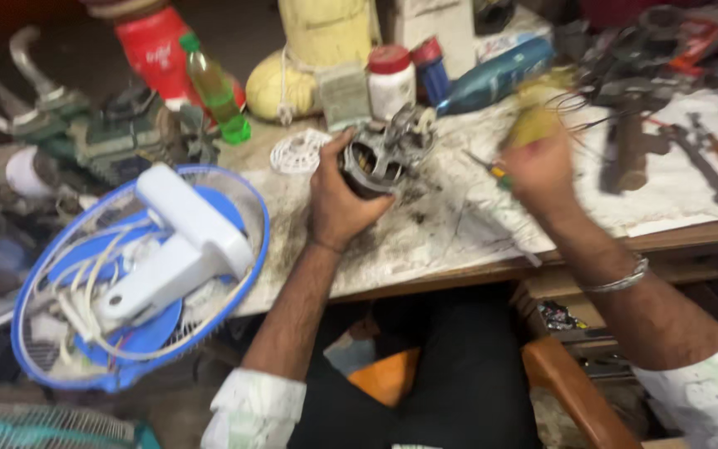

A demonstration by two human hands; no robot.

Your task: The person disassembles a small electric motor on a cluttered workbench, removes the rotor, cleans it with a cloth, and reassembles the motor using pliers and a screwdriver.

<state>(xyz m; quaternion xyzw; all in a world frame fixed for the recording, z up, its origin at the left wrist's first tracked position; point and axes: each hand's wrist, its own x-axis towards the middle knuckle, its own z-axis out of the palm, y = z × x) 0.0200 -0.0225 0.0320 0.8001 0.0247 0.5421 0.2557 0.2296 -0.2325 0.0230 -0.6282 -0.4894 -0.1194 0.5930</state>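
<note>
My left hand (338, 195) grips a small electric fan motor (386, 150) and holds it on the dirty white workbench (425, 241). The motor's metal housing and shaft point up and to the right. My right hand (538, 166) is blurred with motion to the right of the motor. It is closed around a yellow-handled tool (533, 125), probably a screwdriver, with a green and orange part showing below the fist (500, 173). The tool's tip is not clear.
A dismantled blue and white table fan (139, 266) lies at the bench's left end. A round white grille part (299, 152), jars, a green bottle (218, 87) and a blue can (496, 75) stand behind the motor. A hammer (631, 154) and wrenches (708, 170) lie right.
</note>
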